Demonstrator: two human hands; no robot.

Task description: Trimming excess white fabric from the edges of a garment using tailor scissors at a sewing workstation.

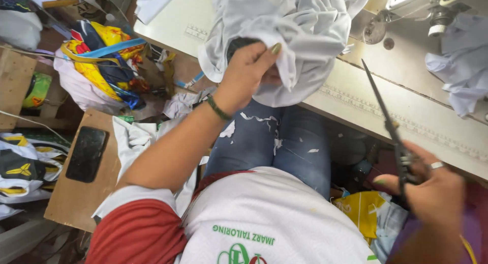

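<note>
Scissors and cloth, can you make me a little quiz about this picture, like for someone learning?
1. True or false: the left hand grips the bunched pale grey fabric garment.
2. Which hand holds the long dark metal scissors?
A. left hand
B. right hand
C. neither
3. Fill in: the flat black phone lies on a brown ____ board at the person's left.

Key
1. True; its fingers pinch the cloth at the edge of the cream sewing table.
2. B; the blades point up and away.
3. Wooden.
</note>
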